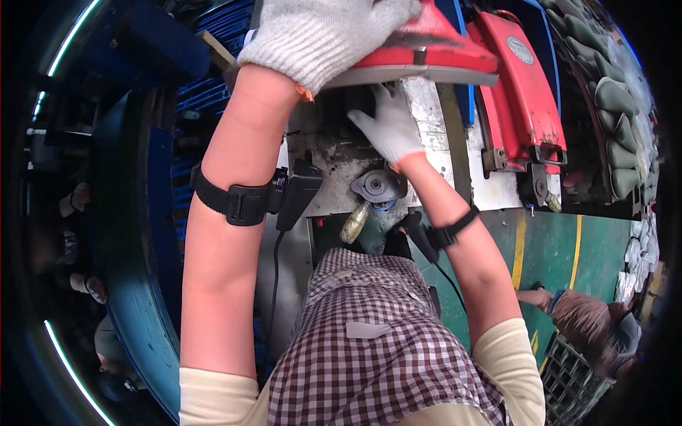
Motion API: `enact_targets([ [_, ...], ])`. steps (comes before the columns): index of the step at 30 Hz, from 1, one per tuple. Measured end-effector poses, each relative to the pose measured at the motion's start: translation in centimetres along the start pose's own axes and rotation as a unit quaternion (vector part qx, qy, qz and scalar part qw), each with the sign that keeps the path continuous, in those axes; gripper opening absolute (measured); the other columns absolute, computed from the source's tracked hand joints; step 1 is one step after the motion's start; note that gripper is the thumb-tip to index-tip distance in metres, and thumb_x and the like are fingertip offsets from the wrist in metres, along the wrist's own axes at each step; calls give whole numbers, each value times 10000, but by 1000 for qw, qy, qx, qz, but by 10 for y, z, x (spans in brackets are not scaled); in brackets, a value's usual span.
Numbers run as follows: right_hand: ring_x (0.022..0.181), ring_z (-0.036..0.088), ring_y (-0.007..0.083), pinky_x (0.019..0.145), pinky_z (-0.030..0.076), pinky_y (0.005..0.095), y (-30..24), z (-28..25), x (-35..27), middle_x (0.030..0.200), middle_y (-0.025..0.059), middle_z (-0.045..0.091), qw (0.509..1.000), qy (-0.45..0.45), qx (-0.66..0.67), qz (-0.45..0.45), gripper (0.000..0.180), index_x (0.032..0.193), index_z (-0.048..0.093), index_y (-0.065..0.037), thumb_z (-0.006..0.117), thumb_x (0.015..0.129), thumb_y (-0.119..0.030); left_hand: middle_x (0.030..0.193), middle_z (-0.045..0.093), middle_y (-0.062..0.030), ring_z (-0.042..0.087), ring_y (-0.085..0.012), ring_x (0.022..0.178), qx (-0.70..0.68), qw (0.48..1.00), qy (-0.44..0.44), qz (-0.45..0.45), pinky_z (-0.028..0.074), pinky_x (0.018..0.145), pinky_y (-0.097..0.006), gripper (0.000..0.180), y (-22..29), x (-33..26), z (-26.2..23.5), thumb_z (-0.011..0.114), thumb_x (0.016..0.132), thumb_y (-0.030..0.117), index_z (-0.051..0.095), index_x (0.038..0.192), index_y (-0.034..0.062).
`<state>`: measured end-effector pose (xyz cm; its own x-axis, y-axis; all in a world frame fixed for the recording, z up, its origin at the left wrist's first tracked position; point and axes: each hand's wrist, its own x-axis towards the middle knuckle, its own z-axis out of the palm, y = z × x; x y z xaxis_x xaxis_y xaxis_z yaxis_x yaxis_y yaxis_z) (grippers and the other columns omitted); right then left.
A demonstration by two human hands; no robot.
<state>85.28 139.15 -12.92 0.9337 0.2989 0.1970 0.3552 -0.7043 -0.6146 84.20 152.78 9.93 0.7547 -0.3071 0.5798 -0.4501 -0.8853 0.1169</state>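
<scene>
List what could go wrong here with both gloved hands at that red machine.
1. The right hand reaches under the raised red cover that the left hand holds; if the grip slips, fingers may get pinched.
2. Loose knit gloves might snag on the round metal part.
3. The cable hanging from the left forearm strap could catch.

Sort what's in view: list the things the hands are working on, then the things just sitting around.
In hand:
left hand gripping the red cover
right hand on the grey machine plate beneath it

Lying about:
second red cover
dark shoe parts stacked at right
black crate
green floor
</scene>
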Motion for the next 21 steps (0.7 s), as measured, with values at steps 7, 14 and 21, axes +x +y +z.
enact_targets([
  [7,1249,588,481,1048,533,502,15,60,42,1533,294,447,990,-33,-129,40,827,1536,502,-235,794,763,-264,1032,754,-157,716,-365,940,-108,975,194,-5,559,849,-441,320,-29,-60,8,754,872,278,753,1141,105],
  [14,1479,436,272,1235,323,383,-24,-2,-22,1638,196,423,869,-65,483,87,835,1642,348,-8,672,929,-296,1553,477,-159,494,-271,1416,-580,631,83,-509,431,1178,-431,760,10,-262,66,647,1022,233,273,1653,34],
  [21,1549,342,421,1304,162,534,-49,2,-109,1605,197,474,960,-178,91,-198,705,1592,449,-65,649,1002,-395,1489,585,-69,583,-311,1340,-729,276,311,-543,471,1143,-524,699,11,-333,73,576,931,574,504,1524,211],
])
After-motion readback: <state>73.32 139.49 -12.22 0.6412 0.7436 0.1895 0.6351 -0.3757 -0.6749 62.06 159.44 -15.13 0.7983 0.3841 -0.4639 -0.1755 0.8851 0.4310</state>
